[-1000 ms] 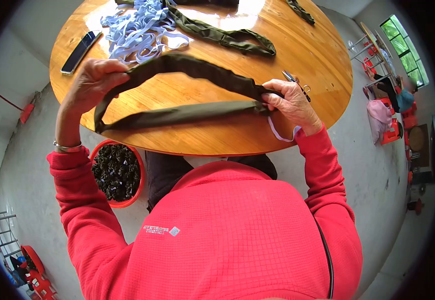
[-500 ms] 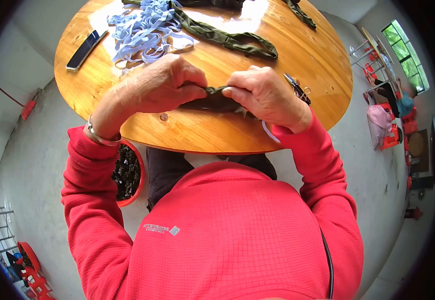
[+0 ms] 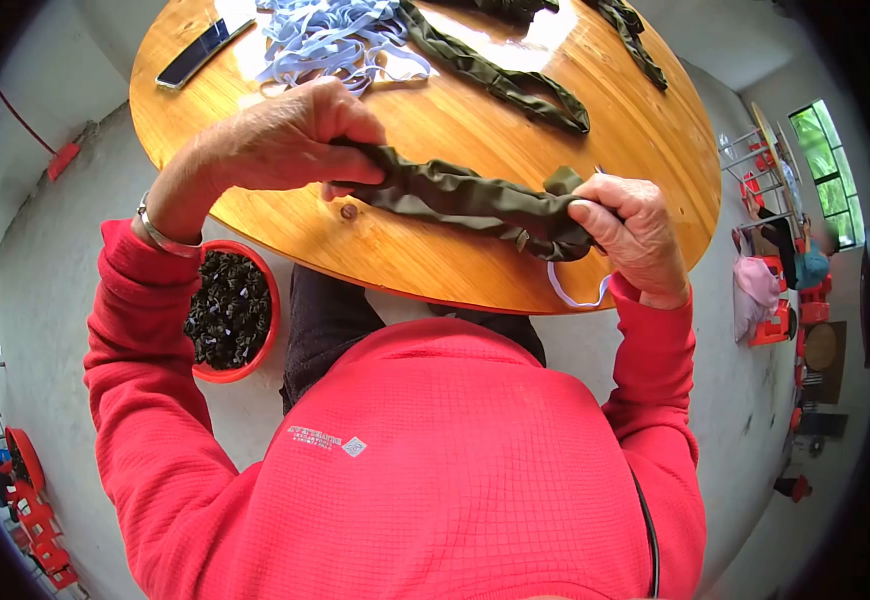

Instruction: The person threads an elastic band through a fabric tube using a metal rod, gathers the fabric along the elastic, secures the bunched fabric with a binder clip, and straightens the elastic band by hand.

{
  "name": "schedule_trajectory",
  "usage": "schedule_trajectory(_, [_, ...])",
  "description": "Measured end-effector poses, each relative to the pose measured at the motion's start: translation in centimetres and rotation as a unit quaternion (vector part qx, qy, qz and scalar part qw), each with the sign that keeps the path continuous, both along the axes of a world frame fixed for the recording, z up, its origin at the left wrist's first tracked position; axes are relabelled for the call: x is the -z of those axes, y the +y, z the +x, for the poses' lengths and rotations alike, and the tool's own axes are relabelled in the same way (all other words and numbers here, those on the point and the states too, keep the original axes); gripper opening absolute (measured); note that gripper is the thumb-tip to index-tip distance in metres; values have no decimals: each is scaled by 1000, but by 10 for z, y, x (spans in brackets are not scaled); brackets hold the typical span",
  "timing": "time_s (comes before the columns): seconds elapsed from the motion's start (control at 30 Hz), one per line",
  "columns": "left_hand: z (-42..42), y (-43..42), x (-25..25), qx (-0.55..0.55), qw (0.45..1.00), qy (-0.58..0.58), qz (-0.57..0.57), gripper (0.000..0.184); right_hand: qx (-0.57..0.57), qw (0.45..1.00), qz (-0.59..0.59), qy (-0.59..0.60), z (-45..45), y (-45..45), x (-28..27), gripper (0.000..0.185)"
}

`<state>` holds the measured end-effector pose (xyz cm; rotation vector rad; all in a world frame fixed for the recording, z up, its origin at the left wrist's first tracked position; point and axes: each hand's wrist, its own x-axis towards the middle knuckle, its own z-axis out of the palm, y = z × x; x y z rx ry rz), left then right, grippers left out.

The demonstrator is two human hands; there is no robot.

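Note:
A gathered dark green fabric tube (image 3: 465, 197) is stretched between my two hands just above the near side of the round wooden table (image 3: 295, 228). My left hand (image 3: 300, 140) pinches its left end, and my right hand (image 3: 635, 225) grips the right end between thumb and fingers. From near the right end a thin pale blue elastic band (image 3: 567, 297) loops down over the table edge. Beyond my hands lie a tangled heap of light blue elastic (image 3: 330, 45) and another green fabric tube (image 3: 500, 82).
On the table's left is a phone (image 3: 203, 54); more green fabric (image 3: 635, 45) lies at the far right. Below, by my left leg, stands a red tub (image 3: 275, 325) with dark pieces inside. A person (image 3: 808, 265) is in the background at right.
My hands, close together before, have moved apart, and the green fabric tube now spans between them. The clips or scissors by my right hand are now mostly hidden.

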<state>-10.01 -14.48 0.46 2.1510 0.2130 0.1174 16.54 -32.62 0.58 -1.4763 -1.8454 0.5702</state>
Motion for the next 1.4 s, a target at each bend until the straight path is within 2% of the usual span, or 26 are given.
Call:
schedule_trajectory(0.13, [21, -19, -1, -12, 999, 29, -17, 11, -2, 1000, -4, 2, -19, 6, 6, 11])
schedule_trajectory(0.23, [37, -28, 1, 14, 999, 24, 44, 9, -26, 999, 32, 20, -28, 16, 21, 14])
schedule_trajectory(0.27, [41, -27, 9, 50, 997, -35, 47, 7, -32, 999, 39, -3, -31, 19, 22, 15])
schedule_trajectory(0.37, [48, -28, 14, 16, 997, -23, 67, 6, -47, 994, 101, -19, -37, 29, 33, 16])
schedule_trajectory(0.5, [49, -24, 15, 39, 990, -29, 129, 7, -74, 997, -3, 28, -28, 35, 32, 19])
schedule_trajectory(0.53, [49, -21, 20, 53, 983, -61, 166, 9, -70, 995, -53, 36, -24, 33, 30, 19])
schedule_trajectory(0.67, [36, -9, 18, 45, 975, -87, 199, 12, -58, 990, -100, 82, -9, 22, 23, 20])
schedule_trajectory(0.77, [16, 1, 12, -3, 989, -33, 142, 13, 4, 978, -160, 134, 7, 13, 25, 20])
schedule_trajectory(0.8, [9, 6, 10, -12, 992, -50, 115, 14, 2, 982, -135, 135, 17, 9, 30, 19])
schedule_trajectory(0.83, [0, 9, 4, -41, 992, -8, 120, 14, 20, 982, -144, 117, 22, 6, 28, 20])
schedule_trajectory(0.9, [-8, 11, 7, -52, 996, -9, 73, 14, 37, 968, -165, 184, 25, 2, 39, 21])
schedule_trajectory(1.0, [-8, 10, 14, -48, 996, -2, 69, 14, 48, 960, -191, 199, 22, 5, 57, 17])
schedule_trajectory(1.1, [0, 5, 9, -51, 994, 32, 94, 14, 25, 996, -25, 84, 17, 15, 63, 17])
schedule_trajectory(1.13, [2, 7, 11, -71, 994, 43, 69, 14, 31, 980, 159, -112, 18, 20, 54, 29])
schedule_trajectory(1.23, [15, -1, 0, -68, 993, 45, 87, 14, 59, 958, 241, -143, -6, 27, 26, 36])
schedule_trajectory(1.27, [21, -7, -6, -73, 991, 67, 92, 14, 46, 961, 225, -156, -12, 30, 23, 38])
schedule_trajectory(1.3, [27, -11, -8, -58, 991, 76, 93, 14, 12, 944, 280, -176, -23, 36, 22, 30])
schedule_trajectory(1.37, [36, -14, -11, -31, 991, 93, 94, 14, -67, 992, 59, -87, -31, 39, 22, 22])
schedule_trajectory(1.4, [37, -14, -12, -21, 989, 107, 97, 12, -70, 989, 113, -64, -33, 43, 34, 19])
